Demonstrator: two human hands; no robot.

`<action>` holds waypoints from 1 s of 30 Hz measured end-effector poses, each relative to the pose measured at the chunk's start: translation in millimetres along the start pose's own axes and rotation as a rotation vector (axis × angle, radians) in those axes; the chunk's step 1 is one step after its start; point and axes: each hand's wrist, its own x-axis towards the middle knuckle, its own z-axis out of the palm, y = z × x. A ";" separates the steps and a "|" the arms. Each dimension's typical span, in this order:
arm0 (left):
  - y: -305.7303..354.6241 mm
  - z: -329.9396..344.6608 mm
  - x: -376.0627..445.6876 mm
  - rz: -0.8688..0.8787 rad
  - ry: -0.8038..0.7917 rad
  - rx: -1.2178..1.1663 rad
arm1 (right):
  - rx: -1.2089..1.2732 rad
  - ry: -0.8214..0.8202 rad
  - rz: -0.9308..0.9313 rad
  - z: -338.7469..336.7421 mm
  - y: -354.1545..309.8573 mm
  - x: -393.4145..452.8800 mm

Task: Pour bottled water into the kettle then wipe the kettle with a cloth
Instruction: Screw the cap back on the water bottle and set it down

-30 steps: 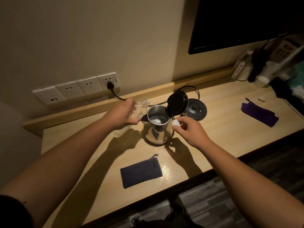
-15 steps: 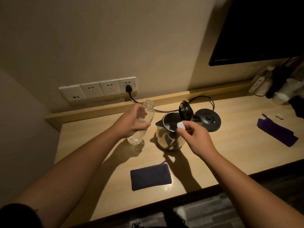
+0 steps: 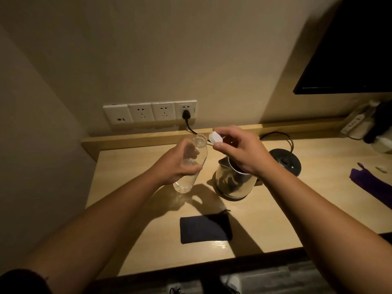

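Note:
My left hand (image 3: 177,164) grips a clear plastic bottle (image 3: 192,166), held nearly upright above the wooden desk (image 3: 131,209), its mouth uncapped. My right hand (image 3: 239,149) pinches a white bottle cap (image 3: 215,137) just right of the bottle's mouth. The steel kettle (image 3: 233,183) stands on the desk below my right wrist, which hides its opening and lid. A dark folded cloth (image 3: 204,229) lies flat in front of the kettle.
The black kettle base (image 3: 285,162) sits behind and right of the kettle, its cord plugged into a row of wall sockets (image 3: 149,111). A purple cloth (image 3: 373,186) lies at the right edge. A dark screen (image 3: 350,49) hangs upper right, with clutter below it.
The bottle went from tilted at the kettle to nearly upright, away from it. My right hand lifted the cap from beside the kettle up next to the bottle's mouth. My view shifted right.

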 end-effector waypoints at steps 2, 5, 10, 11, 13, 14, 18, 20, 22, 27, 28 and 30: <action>0.6 -4.0 -3.6 0.011 -0.005 -0.014 | -0.029 -0.058 -0.064 0.5 -13.4 14.9; 1.5 -13.0 -7.8 0.025 -0.008 -0.029 | -0.103 -0.174 -0.147 3.3 -25.6 30.5; -0.3 -29.6 -12.4 0.038 -0.029 -0.034 | -0.190 -0.378 -0.216 -0.6 -39.0 50.1; -1.0 -32.0 -13.0 0.039 -0.036 -0.031 | -0.211 -0.416 -0.222 -1.9 -41.1 53.8; -3.5 -35.4 -13.7 0.042 -0.058 -0.023 | -0.246 -0.468 -0.217 -4.0 -45.8 59.5; -4.3 -36.2 -13.9 0.044 -0.068 -0.018 | -0.267 -0.475 -0.213 -3.9 -47.8 61.3; -6.5 -36.6 -13.1 0.058 -0.060 -0.005 | -0.432 -0.355 -0.242 4.4 -50.7 62.5; -6.5 -37.2 -11.6 0.065 -0.049 -0.024 | -0.464 -0.311 -0.279 6.6 -48.0 63.7; -5.2 -39.2 -10.2 0.062 -0.039 -0.041 | -0.398 -0.350 -0.302 4.4 -45.8 66.0; -2.5 -40.9 -6.5 0.078 -0.026 -0.058 | -0.254 -0.412 -0.271 0.2 -44.7 71.5; -2.7 -40.1 -5.7 0.078 -0.013 -0.065 | -0.275 -0.366 -0.274 4.7 -43.5 71.6; -3.3 -38.3 -3.4 0.076 0.021 -0.092 | -0.341 -0.238 -0.281 16.8 -39.7 71.2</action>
